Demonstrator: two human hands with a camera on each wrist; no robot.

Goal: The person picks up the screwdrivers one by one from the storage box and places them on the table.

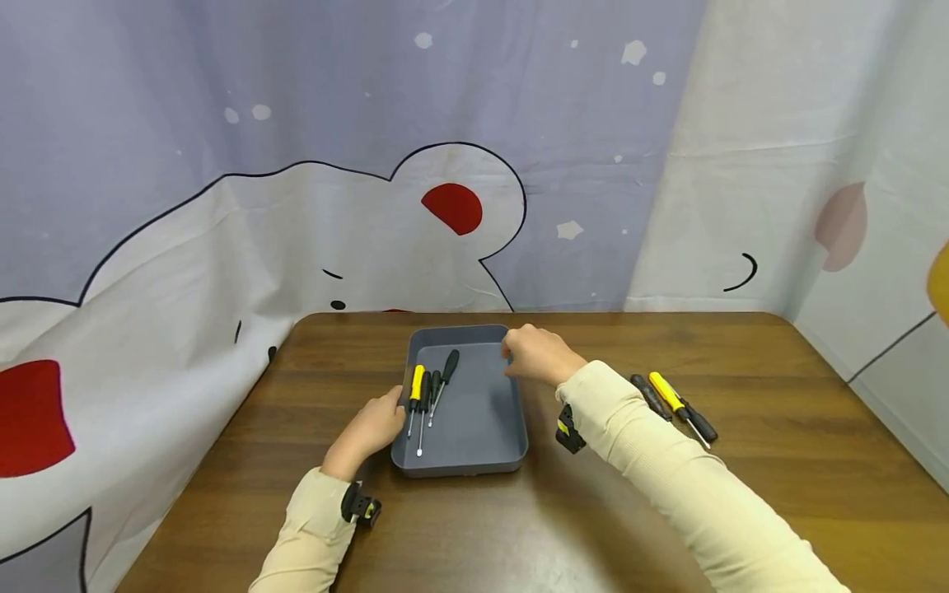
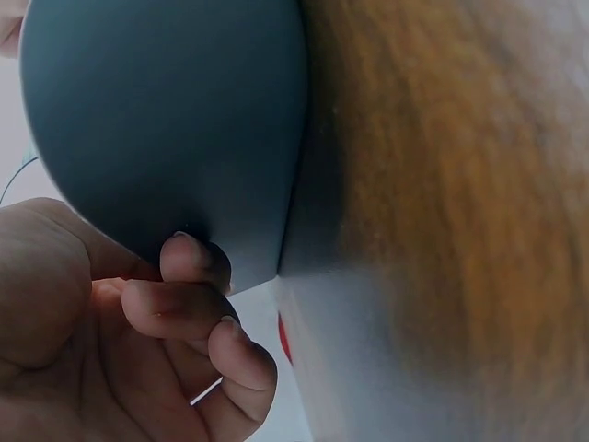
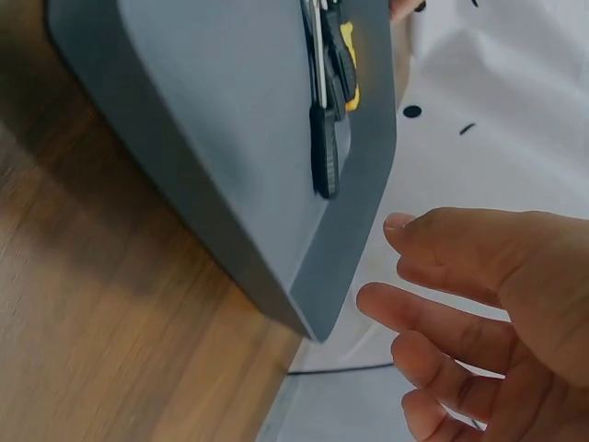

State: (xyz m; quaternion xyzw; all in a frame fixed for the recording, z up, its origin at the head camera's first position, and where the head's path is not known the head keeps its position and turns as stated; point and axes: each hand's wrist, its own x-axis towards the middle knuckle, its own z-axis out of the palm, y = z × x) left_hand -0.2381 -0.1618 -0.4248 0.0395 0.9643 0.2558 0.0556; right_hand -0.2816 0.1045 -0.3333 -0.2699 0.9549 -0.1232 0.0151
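A grey rectangular tray [image 1: 478, 403] lies on the wooden table. Along its left side rest several screwdrivers, one with a yellow-and-black handle [image 1: 418, 384] and others with black handles, such as the black screwdriver [image 1: 450, 366] angled toward the back. My left hand [image 1: 376, 424] grips the tray's left wall, its fingers bent against the outer face in the left wrist view. Over the tray's back right corner hovers my right hand [image 1: 541, 354]. The right wrist view shows its fingers [image 3: 442, 327] loosely bent, apart from the rim and holding nothing.
To the right of the tray, partly behind the right forearm, lie a yellow-handled screwdriver [image 1: 666, 393] and black-handled tools [image 1: 649, 396]. A printed curtain [image 1: 593, 165] hangs behind the table's back edge.
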